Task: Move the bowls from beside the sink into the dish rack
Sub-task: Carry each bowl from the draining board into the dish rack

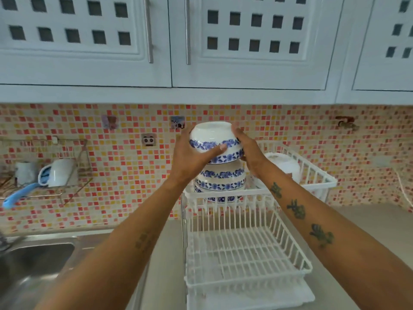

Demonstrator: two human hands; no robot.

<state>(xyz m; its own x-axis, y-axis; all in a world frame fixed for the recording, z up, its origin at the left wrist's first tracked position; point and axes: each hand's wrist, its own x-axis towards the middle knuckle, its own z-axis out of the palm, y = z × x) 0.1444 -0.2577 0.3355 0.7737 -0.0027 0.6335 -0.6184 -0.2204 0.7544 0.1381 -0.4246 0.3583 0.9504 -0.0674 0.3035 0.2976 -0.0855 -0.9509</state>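
Note:
I hold an upside-down white bowl (213,136) with a blue flower band between both hands. My left hand (192,156) grips its left side, thumb across the front. My right hand (248,148) grips its right side. It sits at the top of a stack of upturned matching bowls (220,177); the bowl right under it is tilted. The stack stands in the upper tier of the white wire dish rack (230,198). Whether the held bowl touches the stack I cannot tell.
A white lidded container (283,166) lies in the rack's upper tier at the right. The lower tier (243,249) holds nothing. A steel sink (33,260) is at the lower left. A wall shelf (44,175) carries a mug and a blue-handled tool. Cabinets hang overhead.

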